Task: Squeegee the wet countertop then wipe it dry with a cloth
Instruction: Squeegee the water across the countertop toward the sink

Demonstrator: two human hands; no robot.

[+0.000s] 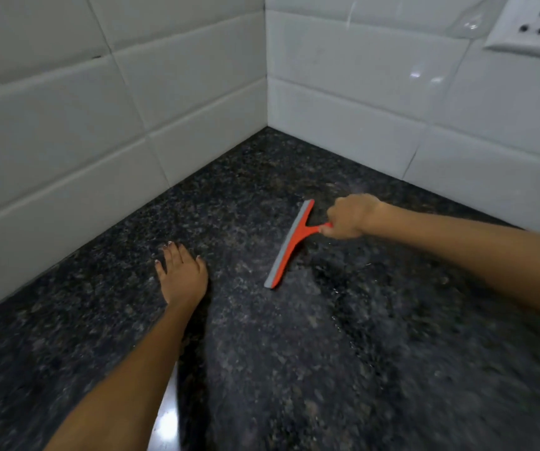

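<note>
A red squeegee (pixel 289 245) with a grey rubber blade lies with its blade on the dark speckled granite countertop (pixel 294 369), near the middle of the view. My right hand (pixel 348 216) is closed around its short handle, to the right of the blade. My left hand (pixel 180 275) rests flat on the counter to the left of the squeegee, fingers spread, holding nothing. Small water droplets show on the stone below the blade. No cloth is in view.
White tiled walls (pixel 105 135) meet in a corner behind the counter, close to the squeegee. A white wall socket (pixel 535 24) sits at the upper right. The counter stretches toward me and to the right.
</note>
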